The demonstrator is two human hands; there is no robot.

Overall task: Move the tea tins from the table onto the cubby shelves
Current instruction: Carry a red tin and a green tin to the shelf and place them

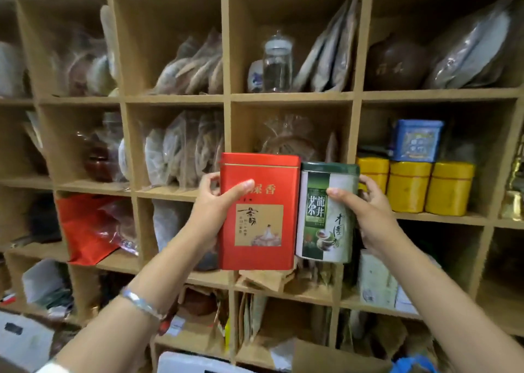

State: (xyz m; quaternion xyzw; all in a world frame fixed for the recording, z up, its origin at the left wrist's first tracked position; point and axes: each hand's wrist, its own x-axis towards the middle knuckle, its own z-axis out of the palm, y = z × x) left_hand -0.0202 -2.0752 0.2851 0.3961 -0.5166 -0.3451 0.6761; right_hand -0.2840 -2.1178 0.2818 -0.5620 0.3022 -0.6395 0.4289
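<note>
Nearest, the left hand (211, 202) grasps a tall red rectangular metal tea tin (258, 211), thumb across its front. The right hand (368, 211) grasps a green-and-white rectangular tea tin (326, 213) likewise. Both tins are upright, side by side and touching, raised before the tan wooden cubby shelves (292, 97). Behind, right: three yellow square tins (408, 186) under a blue square tin (416, 140). Farther up, a clear glass jar (277, 63).

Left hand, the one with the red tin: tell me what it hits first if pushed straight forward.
Probably the bagged tea cake in the cubby behind the red tin; the left hand holds the tin in front of it. Depth is unclear.
</note>
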